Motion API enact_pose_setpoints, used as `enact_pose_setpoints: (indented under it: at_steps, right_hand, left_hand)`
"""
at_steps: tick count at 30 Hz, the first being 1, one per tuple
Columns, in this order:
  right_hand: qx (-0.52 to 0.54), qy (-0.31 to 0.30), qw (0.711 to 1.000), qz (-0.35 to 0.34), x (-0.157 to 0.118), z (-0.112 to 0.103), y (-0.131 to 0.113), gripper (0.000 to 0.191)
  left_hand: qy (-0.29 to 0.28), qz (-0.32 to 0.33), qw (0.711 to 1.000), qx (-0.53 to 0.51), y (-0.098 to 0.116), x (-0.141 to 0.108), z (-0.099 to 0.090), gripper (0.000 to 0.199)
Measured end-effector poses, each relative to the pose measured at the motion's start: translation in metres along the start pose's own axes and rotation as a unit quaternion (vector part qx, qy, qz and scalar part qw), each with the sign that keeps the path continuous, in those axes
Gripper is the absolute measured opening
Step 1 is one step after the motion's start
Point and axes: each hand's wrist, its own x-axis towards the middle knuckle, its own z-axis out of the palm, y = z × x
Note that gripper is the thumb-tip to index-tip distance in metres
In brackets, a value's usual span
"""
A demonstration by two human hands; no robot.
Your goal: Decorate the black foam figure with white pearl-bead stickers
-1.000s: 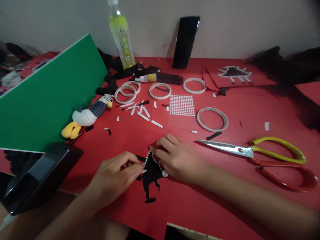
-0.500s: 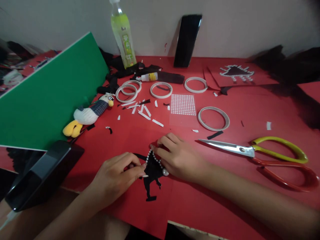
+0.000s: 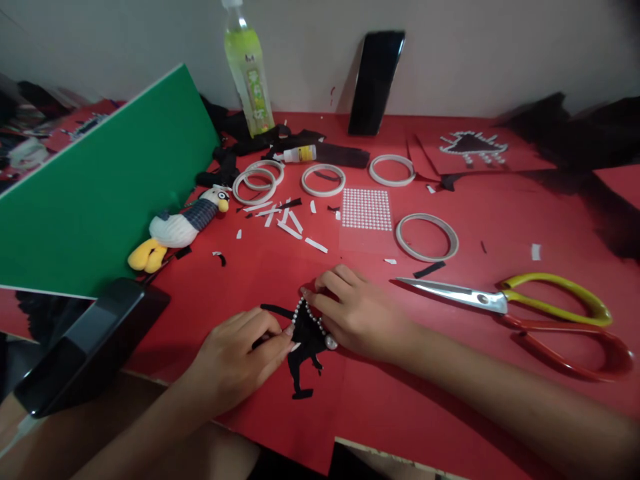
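A black cut-out shape (image 3: 306, 340) lies on the red sheet near the front edge, with a string of pearl beads (image 3: 299, 313) along its upper edges and a larger pearl (image 3: 331, 342) at its right side. My left hand (image 3: 240, 353) is at the left side of the cut-out, thumb and fingertips pinched at the lower left end of the beads; what they hold is too small to make out. My right hand (image 3: 357, 313) rests at the top and right of the shape, its curled fingers touching the beads near the peak.
Scissors (image 3: 480, 298) lie right of my right hand. Behind are tape rolls (image 3: 427, 237), a pearl sheet (image 3: 367, 209), a glue bottle (image 3: 300, 154), a drink bottle (image 3: 249, 80) and a phone (image 3: 377, 83). At left are a plush bird (image 3: 177, 230), a green board (image 3: 115, 193) and a black device (image 3: 93, 347).
My left hand has shifted very slightly, uncovering a little more of the black strip above it. My right hand stays on the beads.
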Motion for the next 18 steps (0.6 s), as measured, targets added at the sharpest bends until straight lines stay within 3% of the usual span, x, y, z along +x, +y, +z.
enact_pose_setpoints:
  at_steps: [3,8,10,13,16,18]
  right_hand:
    - [0.003,-0.001,1.0,-0.003,0.0,0.0,0.0,0.024]
    - [0.013,0.0,1.0,-0.001,-0.001,0.0,0.0,0.026]
    - [0.014,0.007,1.0,-0.004,-0.001,0.001,0.002,0.027]
    - [0.019,0.036,0.999,-0.012,-0.002,0.004,0.002,0.029]
    - [0.043,0.075,0.996,0.004,-0.003,0.003,-0.001,0.034]
    - [0.066,0.105,0.992,0.028,-0.002,-0.001,0.0,0.037]
  left_hand:
    - [-0.014,0.017,1.0,-0.008,0.005,0.0,-0.003,0.022]
    - [0.027,0.083,0.992,0.088,0.021,-0.003,-0.007,0.028]
    - [-0.01,0.06,0.996,0.063,0.02,-0.004,-0.011,0.031]
    - [-0.057,-0.01,0.994,-0.095,0.007,-0.005,-0.017,0.031]
    - [-0.009,-0.097,0.976,-0.195,-0.006,-0.004,-0.02,0.027]
    - [0.003,-0.079,0.985,-0.153,-0.008,-0.002,-0.019,0.026]
